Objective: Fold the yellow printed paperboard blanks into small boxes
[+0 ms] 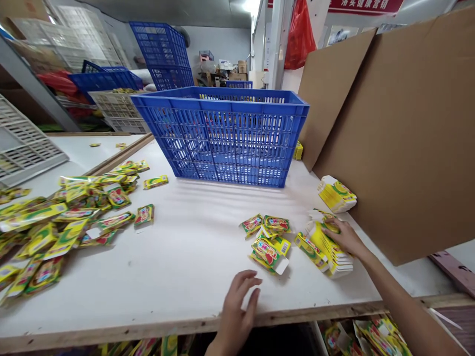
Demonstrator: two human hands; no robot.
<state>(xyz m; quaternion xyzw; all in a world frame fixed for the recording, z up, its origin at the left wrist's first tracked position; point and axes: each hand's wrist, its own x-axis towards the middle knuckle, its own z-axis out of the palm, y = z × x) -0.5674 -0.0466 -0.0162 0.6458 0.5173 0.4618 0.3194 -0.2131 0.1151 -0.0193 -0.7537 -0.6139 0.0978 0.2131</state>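
My left hand (239,307) hovers over the table's front edge, fingers apart and slightly curled, with nothing in it. To the right, my right hand (344,237) has its fingers closed on a yellow-green carton at the top of a fanned stack of flat cartons (330,249); part of that carton is hidden under the fingers. Between my hands lies a small pile of yellow-green cartons (267,253), one with a white flap sticking out. Against the cardboard, behind my right hand, leans another stack of flat cartons (337,194).
A large blue plastic crate (222,143) stands on the white table. Many loose cartons (74,212) are heaped at the left, beside a white crate (25,138). Tall cardboard (401,123) borders the right side. An open box of cartons (365,336) sits below the table edge.
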